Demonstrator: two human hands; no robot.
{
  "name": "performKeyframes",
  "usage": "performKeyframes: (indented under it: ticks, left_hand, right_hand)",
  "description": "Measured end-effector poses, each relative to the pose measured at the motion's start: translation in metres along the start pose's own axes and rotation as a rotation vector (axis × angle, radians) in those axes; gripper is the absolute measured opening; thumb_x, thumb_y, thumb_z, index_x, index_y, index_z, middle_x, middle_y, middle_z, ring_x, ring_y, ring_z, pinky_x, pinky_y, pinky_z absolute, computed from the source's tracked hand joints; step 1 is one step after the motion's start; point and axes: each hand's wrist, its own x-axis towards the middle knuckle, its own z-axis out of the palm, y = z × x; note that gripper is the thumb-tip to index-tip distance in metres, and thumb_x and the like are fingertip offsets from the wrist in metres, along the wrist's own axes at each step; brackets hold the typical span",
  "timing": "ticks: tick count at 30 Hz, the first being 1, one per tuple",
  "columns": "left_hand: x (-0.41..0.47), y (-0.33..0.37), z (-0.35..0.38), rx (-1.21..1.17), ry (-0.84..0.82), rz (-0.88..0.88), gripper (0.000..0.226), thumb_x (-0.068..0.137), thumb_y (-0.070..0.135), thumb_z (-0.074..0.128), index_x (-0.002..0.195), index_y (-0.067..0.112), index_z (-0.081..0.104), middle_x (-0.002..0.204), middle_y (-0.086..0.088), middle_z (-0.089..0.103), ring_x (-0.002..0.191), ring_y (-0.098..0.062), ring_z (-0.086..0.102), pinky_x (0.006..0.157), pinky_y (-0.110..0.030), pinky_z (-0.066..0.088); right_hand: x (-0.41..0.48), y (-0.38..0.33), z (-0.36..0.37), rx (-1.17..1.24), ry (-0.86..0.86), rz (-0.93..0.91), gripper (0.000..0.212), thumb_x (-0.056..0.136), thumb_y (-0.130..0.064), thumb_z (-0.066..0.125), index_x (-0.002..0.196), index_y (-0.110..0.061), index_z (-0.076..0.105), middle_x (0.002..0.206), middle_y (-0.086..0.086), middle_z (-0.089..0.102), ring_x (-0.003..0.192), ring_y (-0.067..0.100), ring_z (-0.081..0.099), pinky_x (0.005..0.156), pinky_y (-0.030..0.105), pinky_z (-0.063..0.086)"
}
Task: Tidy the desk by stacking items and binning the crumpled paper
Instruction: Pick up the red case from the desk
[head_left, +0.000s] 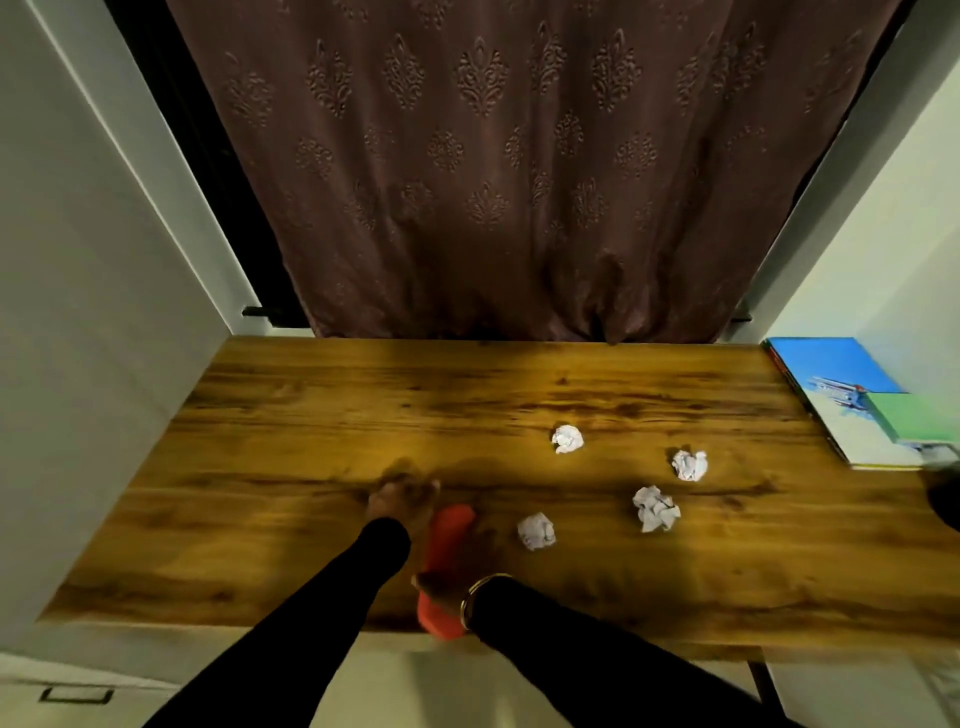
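We gripped the orange item (445, 566) in our right hand (441, 587) at its near end, seemingly to carry it toward the books (841, 400). Its long axis ran away from us over the bench (311, 415). Our left hand (397, 501) was blurred; we could not tell its state. Four paper balls (655, 508) lay rightward.

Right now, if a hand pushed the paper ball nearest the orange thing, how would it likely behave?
The paper ball looks loosely crumpled, so it is probably very light and would skid or tumble on the smooth desk rather than roll straight. Its creased, irregular shape suggests it would squash under a pinch, not break. It lies apart from the other balls, so a short push should disturb nothing.
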Motion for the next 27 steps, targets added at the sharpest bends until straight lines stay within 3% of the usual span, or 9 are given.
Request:
performKeyframes:
  ticks: [2, 5, 8, 12, 16, 18, 21, 24, 27]
  left_hand:
    - [-0.003, 0.001, 0.005, -0.047, -0.023, 0.001, 0.039, 0.093, 0.048, 0.055, 0.114, 0.019, 0.07, 0.126, -0.002, 0.066, 0.126, -0.021, 0.055, 0.11, -0.031, 0.036]
    - [-0.01, 0.014, 0.009, -0.055, -0.043, 0.017, 0.041, 0.093, 0.051, 0.053, 0.111, 0.018, 0.07, 0.123, -0.002, 0.068, 0.124, -0.023, 0.056, 0.106, -0.031, 0.036]
    - [-0.019, 0.032, 0.007, -0.063, -0.03, 0.065, 0.042, 0.092, 0.052, 0.054, 0.104, 0.015, 0.069, 0.114, -0.004, 0.07, 0.117, -0.024, 0.06, 0.099, -0.03, 0.041]
    - [-0.017, 0.043, 0.006, -0.059, -0.012, 0.079, 0.048, 0.089, 0.06, 0.05, 0.107, 0.018, 0.067, 0.115, -0.004, 0.068, 0.113, -0.024, 0.061, 0.098, -0.031, 0.046]
    - [-0.01, 0.048, 0.006, -0.075, -0.007, 0.085, 0.048, 0.09, 0.059, 0.05, 0.111, 0.019, 0.066, 0.118, -0.007, 0.067, 0.115, -0.026, 0.059, 0.099, -0.035, 0.046]
    - [-0.01, 0.052, 0.006, -0.08, -0.003, 0.095, 0.048, 0.091, 0.058, 0.049, 0.112, 0.018, 0.065, 0.119, -0.009, 0.066, 0.114, -0.028, 0.059, 0.099, -0.036, 0.046]
    - [-0.01, 0.06, 0.011, -0.096, 0.025, 0.106, 0.048, 0.09, 0.059, 0.049, 0.11, 0.019, 0.066, 0.117, -0.008, 0.067, 0.11, -0.028, 0.061, 0.095, -0.035, 0.048]
    - [-0.018, 0.076, 0.018, -0.122, 0.049, 0.134, 0.046, 0.09, 0.057, 0.051, 0.108, 0.018, 0.066, 0.113, -0.009, 0.068, 0.107, -0.028, 0.061, 0.093, -0.032, 0.047]
    - [-0.035, 0.097, 0.028, -0.145, 0.073, 0.162, 0.045, 0.091, 0.055, 0.053, 0.11, 0.016, 0.066, 0.111, -0.008, 0.067, 0.107, -0.027, 0.061, 0.093, -0.031, 0.046]
  right_hand:
    - [-0.004, -0.003, 0.02, 0.08, 0.047, 0.014, 0.101, 0.09, -0.058, 0.046, 0.148, -0.01, -0.022, 0.16, 0.022, -0.006, 0.148, 0.04, 0.003, 0.12, 0.05, 0.005]
    - [-0.006, 0.004, 0.01, 0.048, -0.004, -0.017, 0.092, 0.094, -0.057, 0.041, 0.153, -0.008, -0.011, 0.161, 0.02, -0.005, 0.149, 0.037, 0.001, 0.121, 0.046, 0.002]
    - [-0.012, 0.013, -0.008, -0.001, 0.012, -0.062, 0.083, 0.093, -0.057, 0.043, 0.152, -0.007, 0.013, 0.157, 0.023, 0.017, 0.146, 0.037, 0.017, 0.119, 0.045, 0.01]
    - [-0.023, 0.019, -0.019, -0.002, 0.05, -0.041, 0.09, 0.091, -0.058, 0.047, 0.153, -0.006, 0.007, 0.158, 0.022, 0.012, 0.148, 0.036, 0.01, 0.119, 0.047, 0.005]
    - [-0.024, 0.022, -0.024, 0.125, 0.177, -0.019, 0.087, 0.082, -0.062, 0.056, 0.149, -0.015, 0.025, 0.153, 0.012, 0.031, 0.142, 0.031, 0.03, 0.116, 0.044, 0.021]
    - [-0.026, 0.027, -0.03, 0.093, 0.187, 0.0, 0.09, 0.082, -0.063, 0.056, 0.149, -0.011, 0.024, 0.153, 0.014, 0.03, 0.141, 0.032, 0.03, 0.116, 0.044, 0.02]
    - [-0.028, 0.038, -0.039, 0.089, 0.28, 0.041, 0.088, 0.072, -0.066, 0.061, 0.138, -0.013, 0.038, 0.139, 0.016, 0.046, 0.129, 0.037, 0.043, 0.109, 0.045, 0.031]
    - [-0.036, 0.055, -0.049, 0.257, 0.292, 0.084, 0.104, 0.066, -0.063, 0.07, 0.143, -0.008, 0.028, 0.135, 0.012, 0.052, 0.125, 0.032, 0.051, 0.103, 0.038, 0.039]
    - [-0.045, 0.085, -0.063, 0.301, 0.349, 0.064, 0.097, 0.065, -0.06, 0.071, 0.14, -0.011, 0.032, 0.135, 0.009, 0.052, 0.123, 0.03, 0.053, 0.102, 0.038, 0.043]
